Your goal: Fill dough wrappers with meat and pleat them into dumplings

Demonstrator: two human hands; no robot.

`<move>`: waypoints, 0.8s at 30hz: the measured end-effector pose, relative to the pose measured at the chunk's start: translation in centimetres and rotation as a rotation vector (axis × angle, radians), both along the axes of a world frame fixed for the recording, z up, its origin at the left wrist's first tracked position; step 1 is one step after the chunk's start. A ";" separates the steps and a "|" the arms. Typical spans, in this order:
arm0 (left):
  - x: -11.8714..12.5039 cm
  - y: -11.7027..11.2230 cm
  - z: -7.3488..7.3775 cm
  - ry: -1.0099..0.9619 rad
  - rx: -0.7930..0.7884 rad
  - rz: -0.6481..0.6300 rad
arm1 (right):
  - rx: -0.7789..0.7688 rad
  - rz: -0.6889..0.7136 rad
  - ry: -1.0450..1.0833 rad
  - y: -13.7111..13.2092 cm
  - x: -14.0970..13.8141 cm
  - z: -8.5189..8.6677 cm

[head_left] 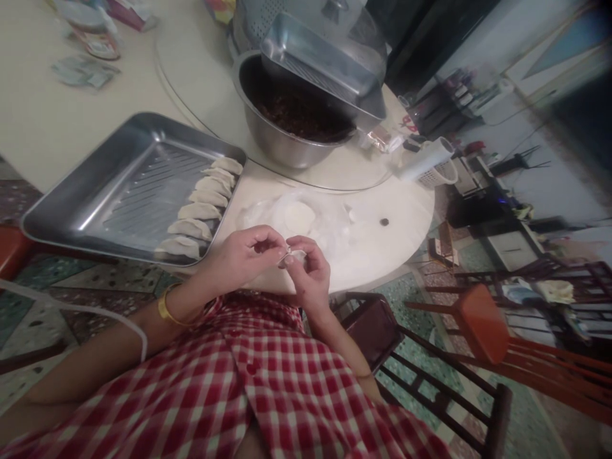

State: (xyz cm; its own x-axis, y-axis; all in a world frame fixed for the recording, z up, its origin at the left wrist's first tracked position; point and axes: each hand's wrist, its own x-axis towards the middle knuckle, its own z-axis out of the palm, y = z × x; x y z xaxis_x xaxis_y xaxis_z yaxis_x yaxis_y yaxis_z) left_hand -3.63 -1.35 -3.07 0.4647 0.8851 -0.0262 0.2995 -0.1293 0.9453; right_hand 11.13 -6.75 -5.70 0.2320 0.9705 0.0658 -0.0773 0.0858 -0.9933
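Observation:
Between my two hands is a dumpling [297, 256], its pale wrapper mostly covered by my fingers. My left hand [254, 252] pinches one side of the wrapper edge, and my right hand [312, 271] pinches and cups the other side. Just beyond them, a round dumpling wrapper [299, 217] lies on floured plastic on the table. To the left, several folded dumplings [199, 211] stand in a row along the right side of a metal tray [90, 185]. A steel bowl [291, 150] behind holds dark filling [296, 118].
Another metal tray [325, 60] rests tilted over the bowl's rim. A white basket [440, 173] and a plastic-wrap roll [428, 158] stand at the table's right edge. A jar [95, 38] sits at the back left. Dark chairs [373, 328] flank the table's right side.

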 end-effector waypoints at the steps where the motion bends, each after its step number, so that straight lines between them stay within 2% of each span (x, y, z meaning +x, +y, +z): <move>1: -0.1 0.0 0.0 -0.003 0.001 -0.007 | -0.009 -0.010 0.000 0.0 -0.1 0.0; 13: -0.3 -0.5 0.4 -0.042 0.031 -0.034 | 0.049 -0.092 -0.096 -0.1 -0.2 0.1; 20: -1.0 -0.6 0.7 0.025 0.033 0.025 | 0.079 -0.114 -0.110 -0.3 -0.3 0.6; 24: -1.3 -0.7 1.0 0.065 0.056 0.019 | 0.064 -0.127 -0.088 -0.2 -0.3 0.5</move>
